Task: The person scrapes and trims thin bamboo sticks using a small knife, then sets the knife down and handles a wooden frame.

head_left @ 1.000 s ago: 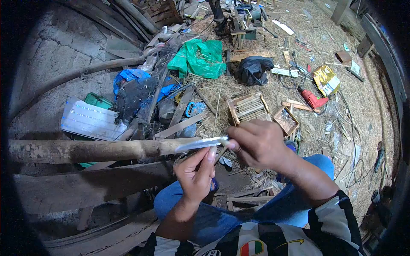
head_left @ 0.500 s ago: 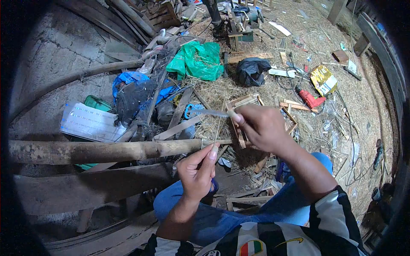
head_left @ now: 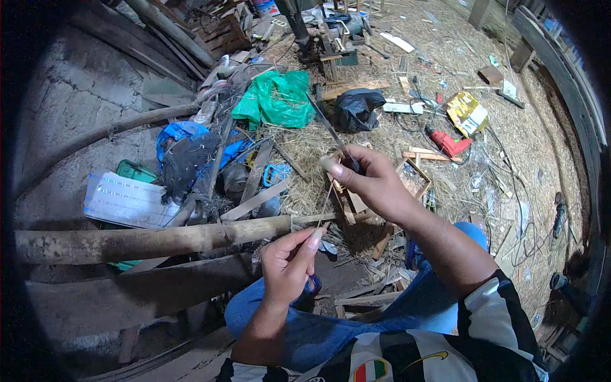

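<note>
My left hand is closed in a pinch, thumb against forefinger, on the lower end of a thin wooden stick. The stick rises toward my right hand, whose thumb lies near its upper end; whether they touch is unclear. My right fingers wrap round a knife, its handle mostly hidden in the palm and its narrow blade pointing up and left. Just beyond my left fingertips runs a bamboo pole, lying crosswise from the left.
Beyond my hands a small wooden frame lies on the straw-strewn ground. Farther off are a green plastic bag, a black bag, a red power drill and a yellow packet. A white panel leans at left.
The knife blade has swung from pointing left to pointing up and left. My right hand has moved slightly down and left, turning. My left hand keeps its pinch, and the view has shifted slightly.
</note>
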`<move>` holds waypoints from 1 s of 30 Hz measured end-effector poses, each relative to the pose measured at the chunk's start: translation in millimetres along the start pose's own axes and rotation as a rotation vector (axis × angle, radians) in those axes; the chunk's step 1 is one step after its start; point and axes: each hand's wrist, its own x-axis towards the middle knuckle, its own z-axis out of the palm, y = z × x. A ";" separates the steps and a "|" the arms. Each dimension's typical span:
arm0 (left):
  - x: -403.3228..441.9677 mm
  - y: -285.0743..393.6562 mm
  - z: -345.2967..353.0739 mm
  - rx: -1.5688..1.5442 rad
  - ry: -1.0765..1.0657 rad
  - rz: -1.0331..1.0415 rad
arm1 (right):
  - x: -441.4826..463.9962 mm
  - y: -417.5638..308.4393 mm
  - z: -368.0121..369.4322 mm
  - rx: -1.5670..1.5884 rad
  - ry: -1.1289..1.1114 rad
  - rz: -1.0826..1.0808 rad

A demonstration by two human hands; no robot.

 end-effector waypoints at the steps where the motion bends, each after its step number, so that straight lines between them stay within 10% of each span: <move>1: -0.2 -0.8 0.2 0.000 -0.005 -0.003 | 1.0 -4.3 1.9 0.044 -0.015 0.017; 6: 1.4 0.0 8.6 -0.212 0.027 -0.088 | -5.7 -6.8 6.3 0.262 -0.129 0.200; 19: 0.6 -16.6 -1.1 -0.165 0.215 0.159 | -36.0 -15.0 30.2 -0.784 -0.074 -0.530; 30: -2.2 -11.9 -2.7 -0.258 0.176 0.115 | -24.1 -8.9 19.3 -0.831 -0.003 -0.452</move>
